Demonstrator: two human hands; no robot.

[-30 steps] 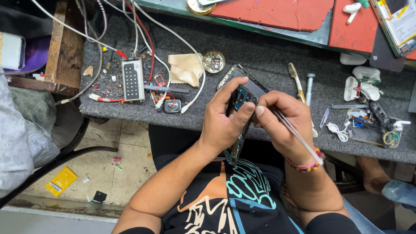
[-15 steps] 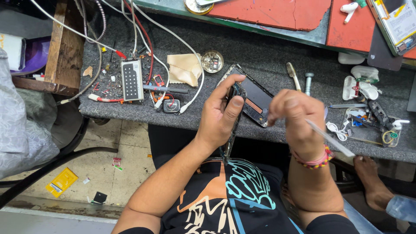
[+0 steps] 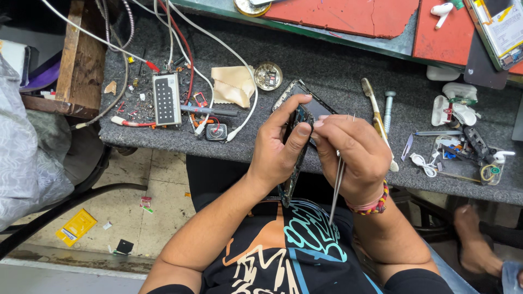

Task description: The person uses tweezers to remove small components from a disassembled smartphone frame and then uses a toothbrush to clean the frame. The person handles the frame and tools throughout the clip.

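Phone, opened with its insides exposed, sits above the counter edge, gripped by the left hand; beside it the right hand pinches tweezers. Repair looks midway, back unclosed.

The person wears a black T-shirt with short sleeves, printed on the chest with a swirling design in teal outline, orange patches and white strokes. Both forearms are bare. On the right wrist sits a beaded bracelet in red, yellow and pink. The left hand and right hand carry no rings or gloves. Blue jeans show at the lower right.
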